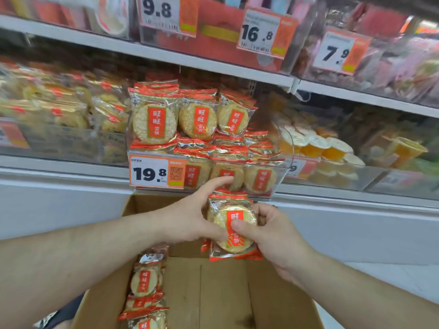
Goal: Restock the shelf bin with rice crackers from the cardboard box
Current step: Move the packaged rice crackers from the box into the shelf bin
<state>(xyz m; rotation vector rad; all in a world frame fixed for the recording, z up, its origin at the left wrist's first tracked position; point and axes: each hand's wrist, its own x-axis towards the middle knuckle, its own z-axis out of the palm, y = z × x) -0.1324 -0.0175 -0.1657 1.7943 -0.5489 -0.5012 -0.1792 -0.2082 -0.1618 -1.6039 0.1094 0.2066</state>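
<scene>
Held item: I hold a small stack of rice cracker packets between both hands, above the cardboard box and just below the shelf bin.
Right hand: fingers curled behind the stack, thumb pressed on the front label; it carries most of the load.
Left hand: thumb pinching the stack's left edge; index finger extended up, its tip near the bin's front wall.
Packet axis: long axis runs roughly vertical, label facing me, red seals at top and bottom.
Key relation: the bin opening lies up and forward of my hands; the packets are just under its clear front lip, so they must rise over that lip before going in.
Nearer hand: the left index finger is closest to the bin; the right hand sits lower and right.
Bin fill: front rows stand upright, label out; the bin looks nearly full.
Remaining stock: a column of packets lies along the box's left wall.
Price tag: clipped on the bin's front left.
</scene>
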